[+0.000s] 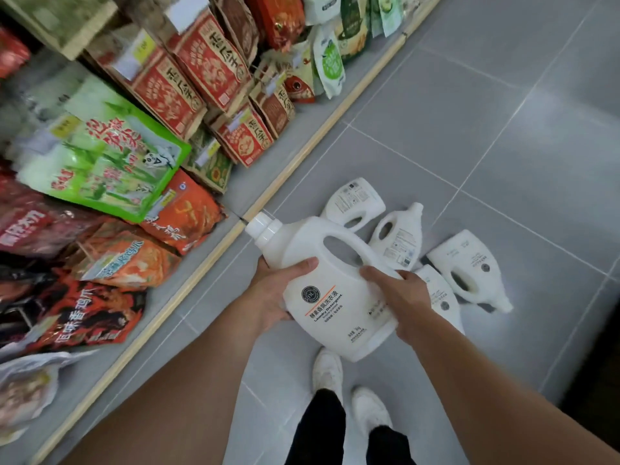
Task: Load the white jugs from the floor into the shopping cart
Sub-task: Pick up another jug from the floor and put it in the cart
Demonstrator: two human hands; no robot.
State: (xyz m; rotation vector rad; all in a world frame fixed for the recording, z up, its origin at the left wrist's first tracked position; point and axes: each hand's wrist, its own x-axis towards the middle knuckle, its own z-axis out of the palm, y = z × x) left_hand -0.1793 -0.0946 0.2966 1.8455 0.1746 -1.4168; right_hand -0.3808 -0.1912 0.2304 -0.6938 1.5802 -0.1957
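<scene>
I hold a white laundry detergent jug [322, 283] above the grey floor, its cap pointing up-left and its label facing me. My left hand [275, 297] grips its left side with the thumb across the front. My right hand [399, 297] grips its right side just below the handle. Several more white jugs lie on the floor behind it: one at the back [355, 201], one in the middle [399, 238], one at the right [469, 268], and one [439, 297] partly hidden by my right hand. No shopping cart is in view.
A low shelf [302, 156] with a wooden front edge runs along the left, packed with bags and boxes of food. Grey tiled floor [503, 129] spreads to the right. My two white shoes [349, 394] stand just below the held jug.
</scene>
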